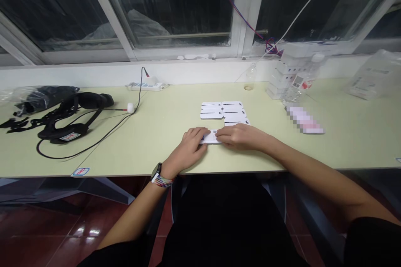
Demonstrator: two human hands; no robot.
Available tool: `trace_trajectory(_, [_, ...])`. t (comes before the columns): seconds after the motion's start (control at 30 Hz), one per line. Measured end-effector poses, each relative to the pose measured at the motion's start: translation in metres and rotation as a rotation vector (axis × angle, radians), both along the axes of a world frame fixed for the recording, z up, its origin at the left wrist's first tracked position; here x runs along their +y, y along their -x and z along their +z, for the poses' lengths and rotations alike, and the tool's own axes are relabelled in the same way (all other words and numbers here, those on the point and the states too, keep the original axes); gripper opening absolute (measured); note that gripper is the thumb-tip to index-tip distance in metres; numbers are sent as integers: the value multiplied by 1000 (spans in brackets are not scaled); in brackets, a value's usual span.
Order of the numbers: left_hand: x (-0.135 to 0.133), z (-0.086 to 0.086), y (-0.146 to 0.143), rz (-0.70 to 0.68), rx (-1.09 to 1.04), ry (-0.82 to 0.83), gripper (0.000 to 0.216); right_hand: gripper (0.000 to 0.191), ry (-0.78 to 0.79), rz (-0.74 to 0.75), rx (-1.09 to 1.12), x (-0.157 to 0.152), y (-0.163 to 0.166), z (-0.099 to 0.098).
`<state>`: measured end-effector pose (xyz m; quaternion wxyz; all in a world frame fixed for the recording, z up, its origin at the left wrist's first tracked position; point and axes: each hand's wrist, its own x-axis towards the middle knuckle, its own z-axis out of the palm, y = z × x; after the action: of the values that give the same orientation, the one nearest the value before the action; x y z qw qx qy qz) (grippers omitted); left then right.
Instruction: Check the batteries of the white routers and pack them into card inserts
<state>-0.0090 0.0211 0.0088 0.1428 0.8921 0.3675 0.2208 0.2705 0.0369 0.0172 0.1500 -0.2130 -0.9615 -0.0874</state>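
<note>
A flat white box (212, 137) with a small QR code and a dark blue mark lies on the table near its front edge. My left hand (191, 146) holds the left end, fingers over the top and thumb along the near side. At the right end, my right hand (239, 136) has its fingers pressed together against the box's top; its fingertips are partly hidden. Just beyond are several flat white pieces (211, 113) with rounded corners, laid edge to edge in two columns. Each bears a black line and a letter like a W. My right hand covers part of the nearest one.
A black headset (67, 131) with a cable lies left, before a power strip (147, 86). On the right stand stacked white boxes (278, 79), a plastic bottle (299, 85), a blurred pink-white item (305, 120) and a plastic bag (372, 76). Windows rise behind the table.
</note>
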Motion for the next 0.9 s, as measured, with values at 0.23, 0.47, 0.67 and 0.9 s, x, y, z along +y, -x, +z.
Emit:
trace_trajectory(0.23, [-1, 1, 0, -41, 7, -14, 37, 29, -181, 24, -80, -4, 1, -6])
trace_trajectory(0.47, [1, -2, 11, -69, 14, -7, 54, 28, -175, 65, -34, -3, 4, -11])
trace_trajectory(0.67, [3, -2, 14, -87, 13, -14, 56, 29, -251, 82, -60, -3, 6, -10])
trace_trajectory(0.9, [-1, 1, 12, -48, -35, 20, 54, 34, -54, -26, 179, -6, 13, -9])
